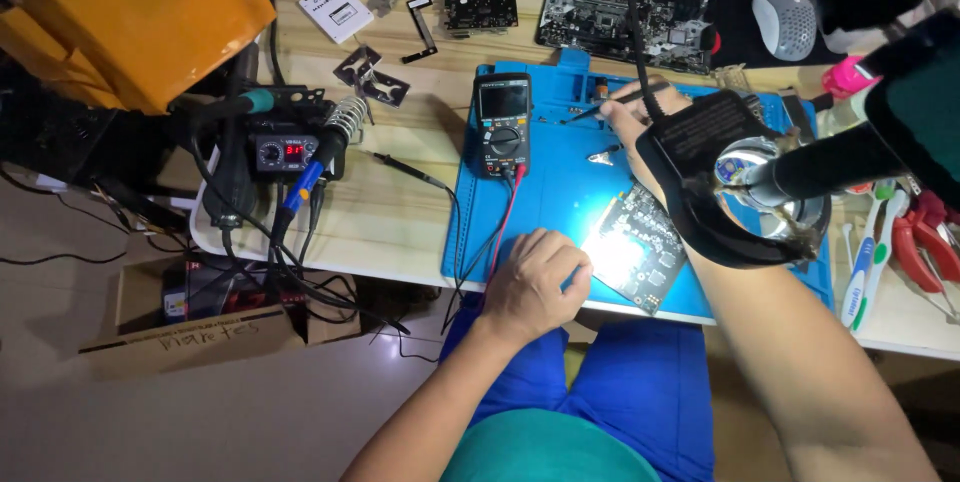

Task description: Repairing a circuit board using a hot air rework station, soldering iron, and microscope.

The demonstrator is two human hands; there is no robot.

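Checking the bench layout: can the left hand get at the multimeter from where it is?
Probably yes. The left hand rests at the blue mat's near edge, and only mat and the meter's leads lie between it and the multimeter.

Both our hands out in front, forearms bare.

Our left hand (535, 282) lies knuckles up, fingers curled loosely inward into a soft fist, the forearm running back toward our body at a slant. Our right hand (632, 127) reaches further forward, arm stretched long, its fingers pinched together in a tight grip; a black strap wraps the back of it and the wrist.
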